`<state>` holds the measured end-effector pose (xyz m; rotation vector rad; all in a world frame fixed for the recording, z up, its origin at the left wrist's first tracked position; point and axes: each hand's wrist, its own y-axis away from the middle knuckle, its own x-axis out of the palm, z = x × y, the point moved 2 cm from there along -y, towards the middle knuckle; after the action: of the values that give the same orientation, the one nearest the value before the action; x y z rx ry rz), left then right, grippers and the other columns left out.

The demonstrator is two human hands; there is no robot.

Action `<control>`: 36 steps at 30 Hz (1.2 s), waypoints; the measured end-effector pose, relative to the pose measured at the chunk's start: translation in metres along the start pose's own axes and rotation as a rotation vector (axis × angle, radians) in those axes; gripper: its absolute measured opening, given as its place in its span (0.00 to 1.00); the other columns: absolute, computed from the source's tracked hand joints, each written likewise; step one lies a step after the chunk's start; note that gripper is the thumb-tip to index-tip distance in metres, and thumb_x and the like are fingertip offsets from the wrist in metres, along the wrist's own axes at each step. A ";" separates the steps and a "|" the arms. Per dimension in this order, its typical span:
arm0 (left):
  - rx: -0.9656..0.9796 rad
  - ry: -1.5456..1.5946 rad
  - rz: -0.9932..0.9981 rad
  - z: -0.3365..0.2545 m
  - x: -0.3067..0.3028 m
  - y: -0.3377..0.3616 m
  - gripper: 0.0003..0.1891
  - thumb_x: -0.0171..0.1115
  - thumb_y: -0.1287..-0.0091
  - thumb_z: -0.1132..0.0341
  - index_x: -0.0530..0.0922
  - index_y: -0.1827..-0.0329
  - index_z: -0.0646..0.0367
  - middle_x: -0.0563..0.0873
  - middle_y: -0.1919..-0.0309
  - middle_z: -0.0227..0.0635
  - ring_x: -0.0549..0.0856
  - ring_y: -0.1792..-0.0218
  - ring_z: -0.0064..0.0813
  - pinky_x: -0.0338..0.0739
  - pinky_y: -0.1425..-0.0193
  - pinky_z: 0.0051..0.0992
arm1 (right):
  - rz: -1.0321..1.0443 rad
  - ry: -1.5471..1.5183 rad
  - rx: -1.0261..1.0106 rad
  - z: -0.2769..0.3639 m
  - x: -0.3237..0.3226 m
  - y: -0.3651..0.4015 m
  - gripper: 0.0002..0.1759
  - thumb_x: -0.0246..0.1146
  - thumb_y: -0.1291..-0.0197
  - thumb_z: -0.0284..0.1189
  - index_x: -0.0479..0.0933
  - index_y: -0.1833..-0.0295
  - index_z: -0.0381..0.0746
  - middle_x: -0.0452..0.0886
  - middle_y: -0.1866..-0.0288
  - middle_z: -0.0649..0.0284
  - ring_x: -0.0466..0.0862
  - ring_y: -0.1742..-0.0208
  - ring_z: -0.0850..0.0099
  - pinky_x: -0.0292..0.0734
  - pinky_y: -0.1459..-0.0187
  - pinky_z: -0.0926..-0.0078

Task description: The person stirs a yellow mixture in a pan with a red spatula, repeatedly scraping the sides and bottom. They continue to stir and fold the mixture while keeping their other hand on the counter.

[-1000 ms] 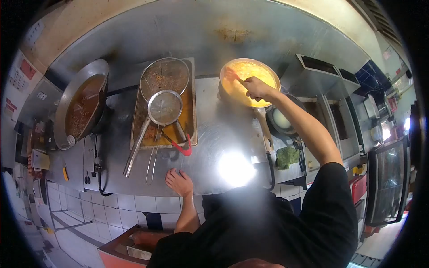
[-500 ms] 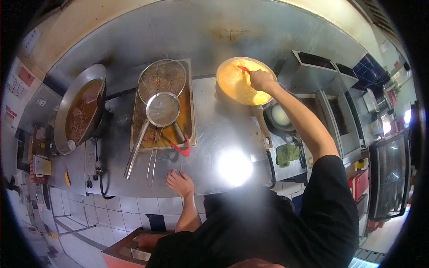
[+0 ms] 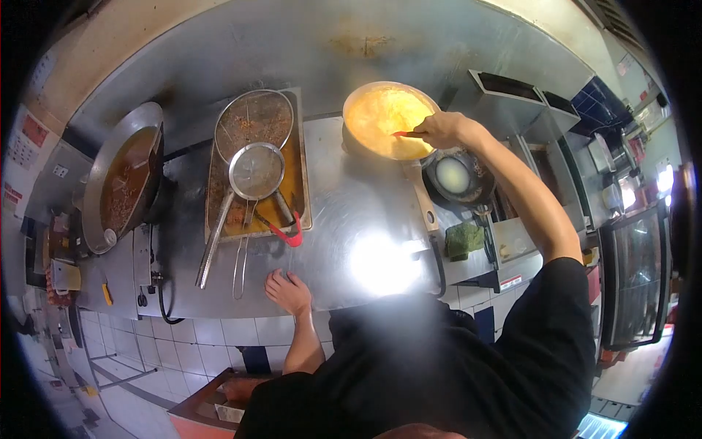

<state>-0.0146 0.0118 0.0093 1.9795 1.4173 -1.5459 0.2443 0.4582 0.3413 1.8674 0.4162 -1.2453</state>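
Observation:
My right hand [image 3: 444, 131] is closed around the dark handle of a red spatula [image 3: 401, 134]. The red part dips into yellow, egg-like food [image 3: 376, 110] in a round pan [image 3: 354, 143]. From that pan a long handle [image 3: 422, 201] with a hole in its end points toward me. My left hand [image 3: 288, 291] rests on the front of the steel counter [image 3: 333, 241], fingers apart, holding nothing. Just beyond it lie a fine-mesh strainer [image 3: 257, 171], a thin wire-handled tool [image 3: 240, 267] and red-tipped tongs [image 3: 294, 234].
A large skimmer [image 3: 254, 126] lies over an oily tray [image 3: 306, 175]. To the left stands a wok [image 3: 139, 121] of brown liquid. Right of the pan are a small dark pan [image 3: 468, 192] with something pale in it and a green cloth [image 3: 464, 241].
My right hand has moved toward the pan's right rim, bringing the spatula down to the near side of the yellow food. My left hand stays on the counter. The view has shifted slightly.

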 end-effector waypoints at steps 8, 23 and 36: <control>-0.015 -0.001 0.016 -0.002 -0.003 -0.002 0.17 0.64 0.24 0.61 0.77 0.37 0.59 0.81 0.37 0.47 0.76 0.29 0.51 0.63 0.18 0.54 | -0.082 -0.050 0.186 0.004 -0.035 0.069 0.22 0.55 0.19 0.40 0.87 0.28 0.58 0.93 0.45 0.51 0.92 0.45 0.48 0.87 0.42 0.49; -0.013 0.000 0.018 -0.002 -0.003 0.000 0.17 0.64 0.24 0.62 0.77 0.37 0.58 0.80 0.37 0.47 0.76 0.29 0.52 0.62 0.18 0.54 | -0.092 0.010 0.236 0.033 0.002 0.071 0.16 0.60 0.29 0.33 0.92 0.46 0.43 0.94 0.50 0.49 0.95 0.48 0.50 0.90 0.48 0.50; -0.024 -0.006 0.029 0.000 -0.002 0.000 0.18 0.65 0.25 0.62 0.77 0.37 0.58 0.80 0.37 0.46 0.75 0.28 0.51 0.63 0.18 0.53 | -0.262 0.013 0.209 -0.007 0.012 -0.030 0.16 0.61 0.31 0.32 0.92 0.49 0.39 0.95 0.51 0.49 0.95 0.49 0.51 0.91 0.49 0.52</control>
<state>-0.0140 0.0111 0.0109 1.9719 1.3918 -1.5139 0.2339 0.4793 0.3183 2.0461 0.5711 -1.4990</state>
